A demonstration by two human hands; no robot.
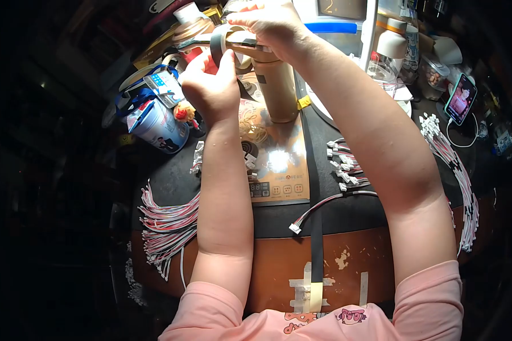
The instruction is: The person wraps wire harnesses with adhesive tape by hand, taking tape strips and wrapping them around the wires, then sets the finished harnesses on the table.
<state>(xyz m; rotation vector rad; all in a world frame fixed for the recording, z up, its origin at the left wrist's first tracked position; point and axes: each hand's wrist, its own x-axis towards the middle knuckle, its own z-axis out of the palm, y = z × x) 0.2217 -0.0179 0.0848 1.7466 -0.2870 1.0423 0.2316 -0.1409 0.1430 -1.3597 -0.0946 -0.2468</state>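
High at the back of the table, my left hand point(212, 91) is closed on a roll of black tape point(217, 46), its thumb and fingers on the roll's lower side. My right hand point(276, 25) is at the top edge of the view. Its bent fingers reach toward the roll's upper rim, and what they grip is hidden by glare and the frame edge. A beige tumbler point(277, 91) stands upright just below my right hand. A connector cable point(330, 203) with red, white and black wires lies between my forearms.
A bundle of cables point(168, 227) lies left, another point(458, 176) right, and white connectors point(345, 165) near the middle. A panel with printed buttons point(284, 181) lies under the tumbler. A black strip point(317, 244) crosses the front edge. A bucket point(162, 128) and a phone point(461, 99) stand behind.
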